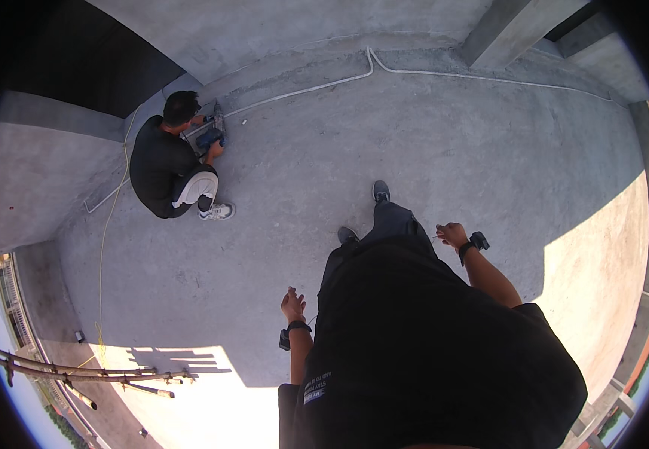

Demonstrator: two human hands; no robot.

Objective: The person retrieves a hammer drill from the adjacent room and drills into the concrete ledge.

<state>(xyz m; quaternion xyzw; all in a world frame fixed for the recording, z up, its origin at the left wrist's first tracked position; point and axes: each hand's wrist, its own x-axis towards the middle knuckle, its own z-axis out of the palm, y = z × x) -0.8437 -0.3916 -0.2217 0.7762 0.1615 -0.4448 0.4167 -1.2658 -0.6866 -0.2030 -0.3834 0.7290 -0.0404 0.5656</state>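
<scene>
My left hand (293, 304) hangs beside my left hip with its fingers curled together. A tiny pale spot shows at its fingertips, too small to name. On the other side my right hand (452, 234) is held out past my thigh, its fingers bent and closed. Something thin seems to stick out from them, but I cannot make out what. Each wrist carries a black strap with a small dark device, the left device (285, 340) and the right device (480, 240). Neither hand touches the floor or a wall.
A co-worker (163, 161) in black crouches at the left, both hands on a blue power drill (210, 138) by the wall. White conduit (302, 90) runs along the wall's foot. A yellow cord (113, 202) crosses the concrete floor (287, 202). Bamboo poles (77, 370) lie lower left.
</scene>
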